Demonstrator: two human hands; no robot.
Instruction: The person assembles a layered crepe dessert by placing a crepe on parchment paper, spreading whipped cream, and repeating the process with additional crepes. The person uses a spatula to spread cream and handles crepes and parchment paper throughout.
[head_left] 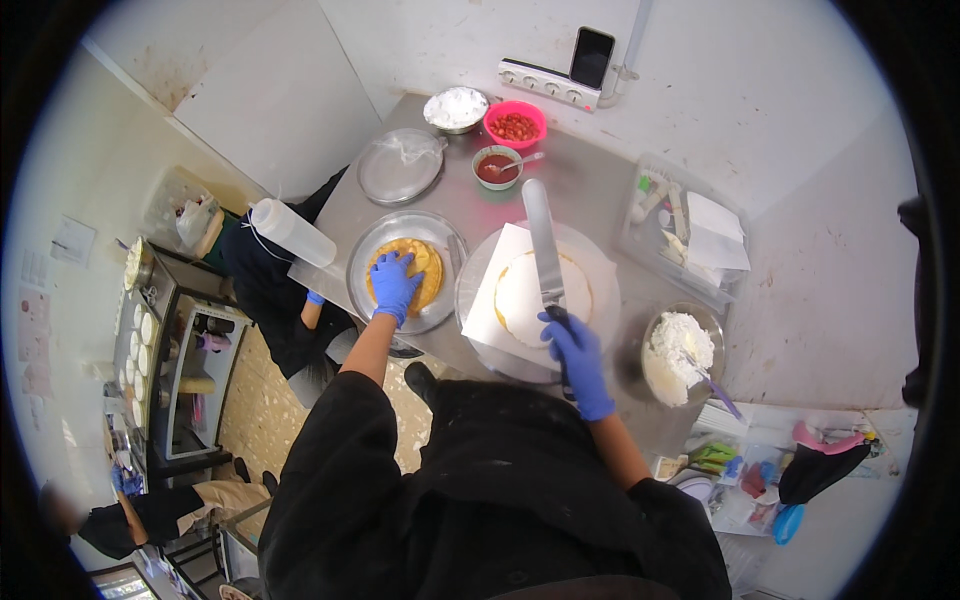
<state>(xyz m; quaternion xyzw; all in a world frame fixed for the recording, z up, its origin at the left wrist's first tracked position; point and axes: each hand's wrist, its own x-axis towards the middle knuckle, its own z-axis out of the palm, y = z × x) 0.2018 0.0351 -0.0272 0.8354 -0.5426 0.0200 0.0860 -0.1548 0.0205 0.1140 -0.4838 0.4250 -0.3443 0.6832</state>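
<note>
My left hand, in a blue glove, rests with its fingers spread on a round golden cake layer. That layer lies on a round metal tray. In my gloved right hand is the black handle of an offset spatula. Its long blade points away from me, over a cake layer covered in white cream. Golden edge shows around the cream. Beneath this layer is a white square board, set on a round turntable.
At the back stand a bowl of white cream, a pink bowl of chopped red fruit and a bowl of red sauce. A cream bowl and a tool bin are on the right. Another person stands left.
</note>
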